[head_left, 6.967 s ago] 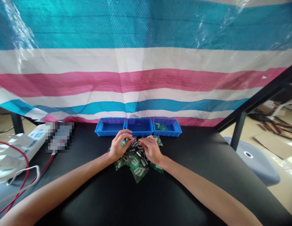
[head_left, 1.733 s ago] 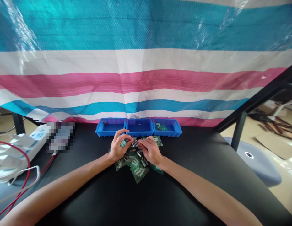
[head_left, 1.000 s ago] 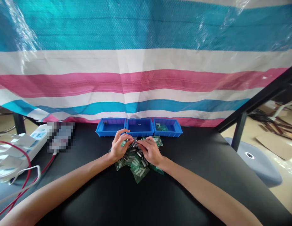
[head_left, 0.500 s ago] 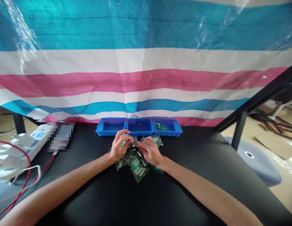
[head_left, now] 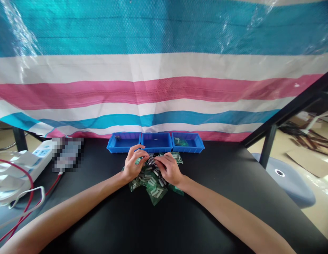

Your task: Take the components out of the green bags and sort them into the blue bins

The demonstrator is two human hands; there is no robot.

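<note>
A pile of small green plastic bags (head_left: 155,192) with short silvery metal pieces lies on the black table, loose metal pieces (head_left: 151,160) among them. Over its left side is my left hand (head_left: 133,165), thumb and a finger pinched together; what they hold is too small to name. My right hand (head_left: 170,170) rests over the right side, its thumb and fingertips closed around something I cannot make out. The two sets of fingertips are close to each other above the loose pieces.
Behind the pile stand three blue bins: the left bin (head_left: 124,149) holds a few tiny parts, the middle bin (head_left: 156,149) one small piece, the right bin (head_left: 197,149) green bags. A power strip (head_left: 44,151) and cables lie left. A striped sheet (head_left: 164,90) hangs behind.
My right hand's fingers have shifted slightly and its fingertips are pinched closer together. My left hand stays nearly in place, and the view has moved a little.
</note>
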